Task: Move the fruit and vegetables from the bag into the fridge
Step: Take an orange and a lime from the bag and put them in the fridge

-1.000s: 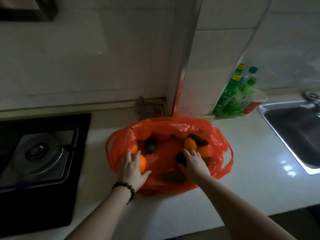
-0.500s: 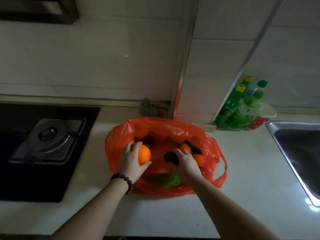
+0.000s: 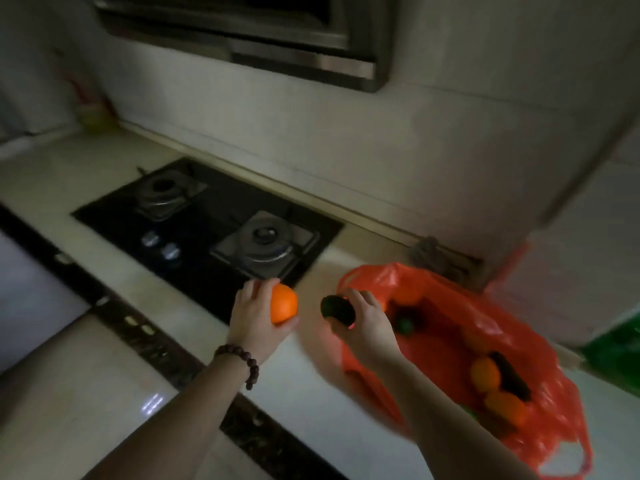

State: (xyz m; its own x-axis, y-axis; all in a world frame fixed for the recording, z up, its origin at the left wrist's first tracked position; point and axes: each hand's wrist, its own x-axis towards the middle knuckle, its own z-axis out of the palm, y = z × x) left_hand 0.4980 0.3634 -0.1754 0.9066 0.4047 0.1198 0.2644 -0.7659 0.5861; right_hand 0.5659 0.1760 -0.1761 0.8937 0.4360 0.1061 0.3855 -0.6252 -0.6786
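Head view, dim kitchen: left hand (image 3: pixel 254 323) is cupping a round orange fruit (image 3: pixel 283 303), fingers curled round it, beaded bracelet (image 3: pixel 242 361) on the wrist. Right hand (image 3: pixel 367 323) is pinching a dark green oval fruit (image 3: pixel 337 310) between thumb and fingertips. Both are being held above the pale stone countertop (image 3: pixel 294 386), just off the near right corner of the black gas hob (image 3: pixel 207 223). Orange plastic bag (image 3: pixel 485 344) is lying open at the countertop's right end, more oranges and dark produce inside. Fridge is not in view. Judgement: the carry is starting; grips should be kept firm, the pinched fruit settled deeper into the palm before walking. Both forearms are reaching forward, wrists level, palms angling inward
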